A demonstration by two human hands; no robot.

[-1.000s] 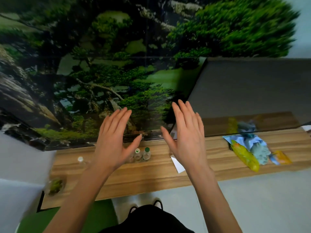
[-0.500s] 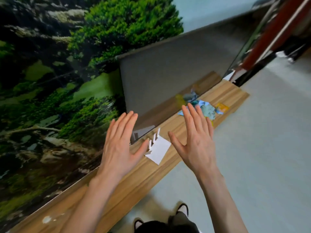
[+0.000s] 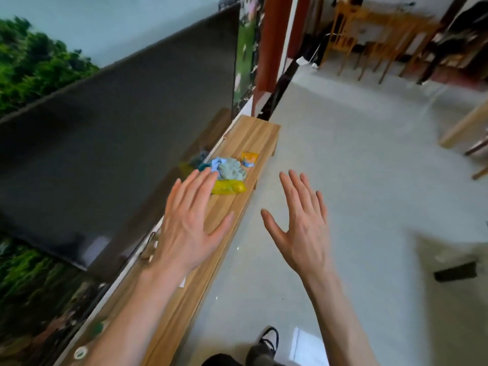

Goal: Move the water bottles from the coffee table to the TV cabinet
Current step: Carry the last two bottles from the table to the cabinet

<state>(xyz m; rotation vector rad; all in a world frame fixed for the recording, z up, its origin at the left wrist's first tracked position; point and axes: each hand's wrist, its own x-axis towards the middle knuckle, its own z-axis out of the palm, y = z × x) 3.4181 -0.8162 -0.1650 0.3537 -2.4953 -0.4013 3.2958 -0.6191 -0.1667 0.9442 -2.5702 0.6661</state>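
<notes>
Hovering palm-down with fingers spread wide and empty, the left hand (image 3: 188,225) hangs over the wooden TV cabinet (image 3: 253,136), while the right hand (image 3: 301,228), equally splayed and empty, hangs past the cabinet's front edge above the grey floor (image 3: 356,186). One blurred bottle cap (image 3: 80,352) shows at the cabinet's near end. Yellow, blue and orange packets (image 3: 229,173) lie toward its far end, beside the dark TV screen (image 3: 118,133).

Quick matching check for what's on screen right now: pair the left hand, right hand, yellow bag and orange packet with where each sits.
Things:
1. left hand
2. right hand
3. yellow bag
4. orange packet

Places:
A. nearest the TV cabinet's far end
B. open, over the grey floor
C. open, over the cabinet top
D. on the cabinet, just beyond the left fingertips

Pairs: 1-C, 2-B, 3-D, 4-A
</notes>
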